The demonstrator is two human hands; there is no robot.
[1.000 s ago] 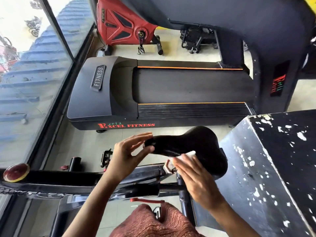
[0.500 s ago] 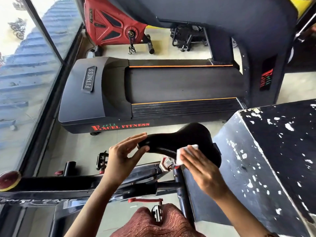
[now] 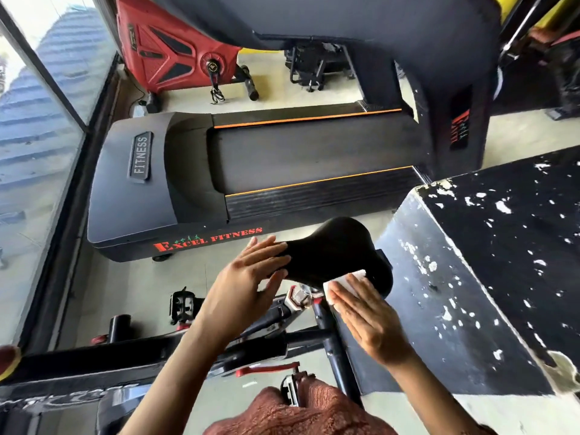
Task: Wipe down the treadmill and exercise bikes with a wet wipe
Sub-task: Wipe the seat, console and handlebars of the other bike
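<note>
Head view: black padded bike saddle [image 3: 339, 246] at centre frame, mounted on the post of the black steel-framed exercise bike [image 3: 141, 356] in the foreground. Small folded white wet wipe [image 3: 345, 281] sits against the saddle's near rear flank. Right hand [image 3: 367, 321] covers it, fingers [image 3: 348, 298] straight and flat, pressing rather than curling round it. Left hand [image 3: 248, 287] is at the saddle's nose, fingers extended along the top and thumb beneath. It steadies the nose without clenching.

Handling, by judgement: the wipe is limp, light and damp, and likely to bunch or slip from under a flat palm. Best pinned under spread fingers or pinched at a folded edge. The saddle looks smooth and firm with slight give. It might swivel on its post, so bracing the nose makes sense.

Count: one wipe, one saddle, two hands. Two bikes: the black one in hand and a red-shrouded exercise bike [image 3: 169, 48] beyond. One long black treadmill with orange edge stripes [image 3: 282, 158] lies between them. One black paint-chipped box [image 3: 486, 277] at right.
</note>
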